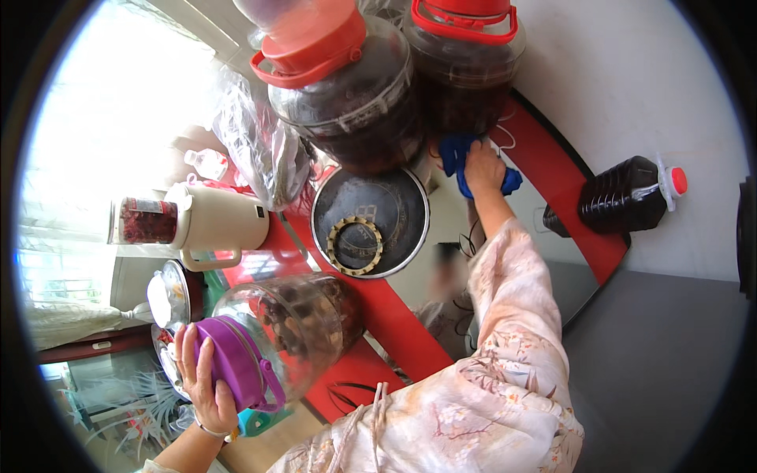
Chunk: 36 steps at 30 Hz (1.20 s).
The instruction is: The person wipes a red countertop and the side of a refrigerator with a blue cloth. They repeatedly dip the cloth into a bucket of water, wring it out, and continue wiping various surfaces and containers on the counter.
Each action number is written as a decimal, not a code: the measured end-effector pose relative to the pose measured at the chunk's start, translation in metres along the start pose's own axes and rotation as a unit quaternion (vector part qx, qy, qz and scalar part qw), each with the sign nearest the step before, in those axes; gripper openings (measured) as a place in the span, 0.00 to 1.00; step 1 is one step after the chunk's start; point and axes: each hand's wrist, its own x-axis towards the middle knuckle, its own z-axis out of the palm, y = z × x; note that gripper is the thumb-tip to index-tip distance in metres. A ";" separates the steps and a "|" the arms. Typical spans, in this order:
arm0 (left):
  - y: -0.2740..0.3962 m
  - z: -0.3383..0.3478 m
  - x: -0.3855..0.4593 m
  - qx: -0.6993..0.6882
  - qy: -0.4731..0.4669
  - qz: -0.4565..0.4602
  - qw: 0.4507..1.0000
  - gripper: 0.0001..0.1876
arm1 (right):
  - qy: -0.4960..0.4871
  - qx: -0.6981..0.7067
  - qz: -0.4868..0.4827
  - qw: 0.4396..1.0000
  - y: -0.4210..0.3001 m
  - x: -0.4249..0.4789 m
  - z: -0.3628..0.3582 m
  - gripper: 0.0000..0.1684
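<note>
My left hand [207, 384] grips the purple lid [227, 363] of a large clear jar [295, 325], its fingers spread over the top. Dark, lumpy contents and liquid show inside this jar. In my right hand [484, 167] is a bunched blue cloth [458, 155], pressed to the red table [408, 319] with its reflective glass panel [408, 254]. Just beyond the cloth stands a red-lidded jar of dark liquid [464, 88]. A second red-lidded jar [355, 106] is beside it. Between my arms lies a round black induction hob [408, 219] with a ring-shaped trivet [355, 271] on it.
A dark-filled plastic bottle with a red cap [627, 195] stands at the table's right edge. To the left are a cream kettle [225, 219], a jar of red dried contents [145, 220], a clear plastic bag [260, 142] and a lidded pot [177, 295]. A thin white cable [507, 137] lies near the cloth.
</note>
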 end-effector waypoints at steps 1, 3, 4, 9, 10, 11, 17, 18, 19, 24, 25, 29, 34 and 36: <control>-0.001 0.000 0.002 0.005 -0.002 0.001 1.000 0.29 | -0.022 0.011 0.007 1.000 -0.008 -0.005 0.003 0.07; 0.002 -0.007 -0.004 0.011 -0.010 -0.013 1.000 0.29 | -0.149 0.006 -0.122 0.981 -0.044 -0.056 -0.018 0.07; -0.001 -0.006 -0.007 0.007 -0.007 -0.008 1.000 0.29 | -0.126 0.013 -0.195 0.973 -0.049 -0.091 -0.030 0.07; -0.006 0.003 -0.005 -0.022 0.007 0.011 1.000 0.29 | -0.174 -0.012 -0.136 0.975 -0.012 -0.071 -0.033 0.08; -0.005 0.001 -0.004 -0.023 0.011 0.016 1.000 0.29 | -0.113 0.000 -0.082 0.990 0.004 -0.037 -0.019 0.09; -0.003 -0.002 -0.005 -0.014 0.007 0.012 1.000 0.30 | -0.056 0.015 -0.029 0.998 0.013 -0.013 -0.007 0.09; -0.004 0.000 -0.004 -0.007 0.006 0.013 1.000 0.30 | -0.074 -0.017 -0.061 0.995 -0.026 -0.042 -0.010 0.06; -0.003 -0.002 -0.006 -0.002 0.005 0.007 1.000 0.30 | -0.084 0.024 -0.107 0.990 -0.037 -0.074 -0.022 0.05; -0.001 -0.004 -0.003 0.004 0.000 0.004 1.000 0.30 | -0.080 0.035 -0.143 0.986 -0.044 -0.109 -0.036 0.05; 0.000 0.000 -0.004 0.001 0.004 -0.006 1.000 0.28 | -0.187 0.167 -0.389 0.887 -0.055 -0.295 -0.094 0.06; 0.000 -0.001 -0.005 0.002 0.006 -0.009 1.000 0.28 | -0.241 0.207 -0.410 0.855 -0.059 -0.309 -0.106 0.06; 0.005 -0.003 0.001 0.005 0.013 -0.009 1.000 0.27 | -0.167 0.212 -0.333 0.903 -0.053 -0.260 -0.081 0.12; 0.005 0.000 0.007 -0.006 0.042 0.016 0.999 0.26 | 0.034 -0.049 -0.046 0.997 0.027 -0.050 -0.038 0.24; 0.004 0.000 0.003 -0.007 0.054 0.006 0.998 0.26 | -0.023 -0.038 0.048 0.998 0.013 -0.023 -0.039 0.25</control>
